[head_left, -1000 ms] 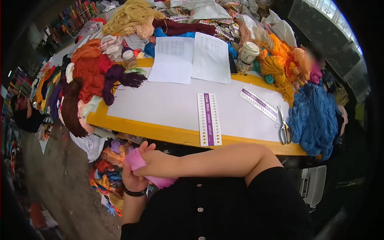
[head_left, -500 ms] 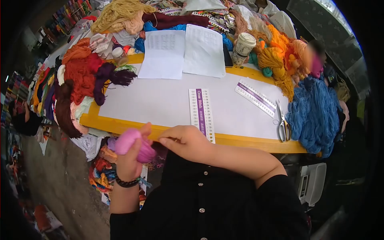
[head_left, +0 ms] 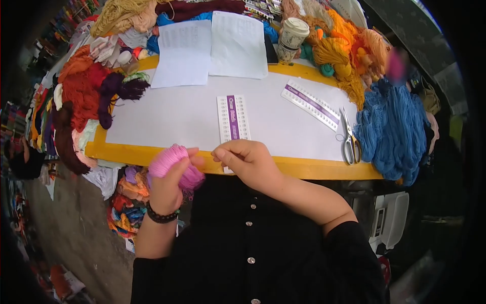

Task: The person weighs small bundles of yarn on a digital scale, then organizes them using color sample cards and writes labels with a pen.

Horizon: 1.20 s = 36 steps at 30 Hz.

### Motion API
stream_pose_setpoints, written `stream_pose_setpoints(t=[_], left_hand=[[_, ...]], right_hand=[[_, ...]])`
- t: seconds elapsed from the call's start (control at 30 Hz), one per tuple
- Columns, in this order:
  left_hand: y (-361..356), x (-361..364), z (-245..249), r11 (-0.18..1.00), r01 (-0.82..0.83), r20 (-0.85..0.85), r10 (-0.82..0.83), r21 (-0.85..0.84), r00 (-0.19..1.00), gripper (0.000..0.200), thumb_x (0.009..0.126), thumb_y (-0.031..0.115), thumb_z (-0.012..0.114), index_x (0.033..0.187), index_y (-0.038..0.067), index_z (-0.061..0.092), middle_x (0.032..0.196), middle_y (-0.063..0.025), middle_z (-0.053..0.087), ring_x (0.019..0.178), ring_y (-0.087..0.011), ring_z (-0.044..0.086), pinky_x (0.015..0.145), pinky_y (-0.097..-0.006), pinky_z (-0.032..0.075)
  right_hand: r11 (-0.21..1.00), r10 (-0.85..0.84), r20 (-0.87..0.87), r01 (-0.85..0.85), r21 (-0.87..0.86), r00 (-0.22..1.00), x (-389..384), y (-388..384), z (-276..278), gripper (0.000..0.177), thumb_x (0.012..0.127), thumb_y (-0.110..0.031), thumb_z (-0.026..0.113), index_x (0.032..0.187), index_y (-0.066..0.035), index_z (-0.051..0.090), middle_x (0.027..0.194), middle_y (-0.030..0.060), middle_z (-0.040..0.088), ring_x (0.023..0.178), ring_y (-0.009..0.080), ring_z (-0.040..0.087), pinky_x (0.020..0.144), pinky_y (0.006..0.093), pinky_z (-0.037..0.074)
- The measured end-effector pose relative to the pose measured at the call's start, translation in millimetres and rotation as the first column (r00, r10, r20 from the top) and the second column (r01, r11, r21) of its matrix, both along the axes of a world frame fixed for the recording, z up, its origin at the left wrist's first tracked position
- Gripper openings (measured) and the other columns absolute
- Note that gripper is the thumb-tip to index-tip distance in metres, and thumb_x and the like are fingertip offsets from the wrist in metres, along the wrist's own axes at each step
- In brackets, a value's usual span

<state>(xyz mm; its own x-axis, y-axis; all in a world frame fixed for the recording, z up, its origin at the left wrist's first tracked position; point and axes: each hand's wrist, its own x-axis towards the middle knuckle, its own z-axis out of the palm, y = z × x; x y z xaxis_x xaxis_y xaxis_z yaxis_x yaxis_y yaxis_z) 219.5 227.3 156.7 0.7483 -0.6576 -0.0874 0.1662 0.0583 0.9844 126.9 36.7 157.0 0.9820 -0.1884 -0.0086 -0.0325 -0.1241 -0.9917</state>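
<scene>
My left hand [head_left: 169, 190] is wrapped round a pink skein of thread [head_left: 172, 162], held just in front of the table's yellow edge. A dark beaded bracelet sits on that wrist. Close by on the right, my right hand [head_left: 245, 159] has thumb and forefinger pinched together, facing the skein; whatever they grip is too fine to see. Beyond the right hand lies a white card with punched holes and a purple "Cross Stitch" band [head_left: 233, 116], its near end partly hidden by the hand. A second holed card [head_left: 311, 105] lies slanted further right.
Scissors [head_left: 349, 144] lie near the right edge beside blue thread [head_left: 392, 134]. Two printed sheets [head_left: 182, 55] and a lidded paper cup [head_left: 292, 40] are at the back. Orange thread [head_left: 344, 40] and red thread [head_left: 83, 96] are heaped on both sides.
The view has shifted, so the table things appear further left and higher. My right hand has moved up, still pinched. The skein has turned slightly in my left hand.
</scene>
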Motion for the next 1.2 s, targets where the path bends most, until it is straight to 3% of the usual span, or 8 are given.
stream_pose_setpoints(t=[0.03,0.17,0.43,0.6,0.73,0.9,1.13,1.2], left_hand=[[-2,-2,0,0.988,-0.069,-0.261,0.030,-0.138,0.965,0.031,0.092,0.007,0.050,0.119,-0.009,0.053,0.124,-0.0174,0.057,0.119,-0.0240,0.052,0.097,-0.0351,0.044],[-20,-10,-3,0.935,0.045,-0.263,-0.145,-0.353,0.954,0.046,0.093,0.011,0.051,0.133,-0.009,0.041,0.140,-0.0193,0.043,0.129,-0.0261,0.043,0.107,-0.0378,0.034],[-29,-20,-8,0.968,0.111,-0.119,-0.140,-0.226,0.983,0.046,0.095,0.014,0.052,0.133,-0.009,0.041,0.137,-0.0192,0.046,0.125,-0.0240,0.047,0.105,-0.0368,0.036],[-21,-22,-13,0.989,-0.086,-0.145,0.068,-0.122,0.987,0.041,0.095,0.013,0.051,0.129,-0.009,0.044,0.129,-0.0226,0.052,0.121,-0.0276,0.051,0.104,-0.0379,0.038],[-36,-25,-7,0.948,-0.056,-0.262,-0.030,-0.313,0.965,0.035,0.094,0.009,0.053,0.125,-0.007,0.050,0.121,-0.0159,0.058,0.109,-0.0208,0.058,0.096,-0.0327,0.044],[-35,-26,-13,0.991,0.002,0.043,0.004,-0.133,0.999,0.030,0.093,0.006,0.053,0.121,-0.006,0.056,0.116,-0.0124,0.062,0.102,-0.0156,0.059,0.091,-0.0279,0.045],[-29,-32,-19,0.989,-0.137,0.055,0.140,-0.059,0.989,0.025,0.093,0.007,0.053,0.114,-0.005,0.060,0.108,-0.0088,0.064,0.099,-0.0135,0.059,0.088,-0.0263,0.046],[-34,-37,-20,0.957,-0.200,-0.115,0.179,-0.211,0.977,0.023,0.094,0.008,0.053,0.112,-0.004,0.061,0.103,-0.0068,0.064,0.095,-0.0126,0.060,0.084,-0.0261,0.047]], right_hand=[[1.000,-0.014,0.010,0.014,-0.001,1.000,-1,0,-1,0.021,0.094,-0.014,0.057,0.100,0.004,0.065,0.087,0.0065,0.067,0.078,0.0097,0.060,0.071,0.0242,0.050],[0.999,-0.007,0.038,0.008,-0.034,0.999,-1,3,5,0.020,0.092,-0.014,0.059,0.102,0.003,0.065,0.086,0.0062,0.067,0.078,0.0092,0.059,0.070,0.0237,0.049],[0.996,0.067,0.050,-0.070,0.051,0.996,1,10,-5,0.016,0.092,-0.009,0.059,0.101,0.003,0.065,0.082,0.0037,0.064,0.076,0.0063,0.055,0.068,0.0233,0.048],[0.980,0.018,0.041,-0.026,0.196,0.999,-1,8,-7,0.014,0.092,-0.008,0.058,0.099,0.003,0.065,0.082,0.0006,0.062,0.075,0.0049,0.053,0.066,0.0215,0.047],[0.985,0.010,-0.091,0.006,0.173,0.996,0,3,-1,0.014,0.092,-0.008,0.059,0.096,0.003,0.066,0.083,-0.0010,0.062,0.075,0.0035,0.052,0.066,0.0198,0.045],[0.970,0.013,-0.106,0.014,0.242,0.994,0,8,-4,0.014,0.091,-0.009,0.061,0.094,0.003,0.066,0.083,-0.0008,0.062,0.076,0.0038,0.054,0.068,0.0202,0.046],[0.873,0.000,0.005,-0.003,0.488,1.000,0,14,-12,0.015,0.091,-0.010,0.061,0.096,0.002,0.067,0.085,-0.0004,0.064,0.081,0.0045,0.055,0.073,0.0212,0.047],[0.899,-0.014,-0.043,0.031,0.436,0.999,-2,14,-11,0.016,0.091,-0.011,0.061,0.097,0.003,0.067,0.086,0.0001,0.065,0.081,0.0047,0.056,0.073,0.0212,0.047]])
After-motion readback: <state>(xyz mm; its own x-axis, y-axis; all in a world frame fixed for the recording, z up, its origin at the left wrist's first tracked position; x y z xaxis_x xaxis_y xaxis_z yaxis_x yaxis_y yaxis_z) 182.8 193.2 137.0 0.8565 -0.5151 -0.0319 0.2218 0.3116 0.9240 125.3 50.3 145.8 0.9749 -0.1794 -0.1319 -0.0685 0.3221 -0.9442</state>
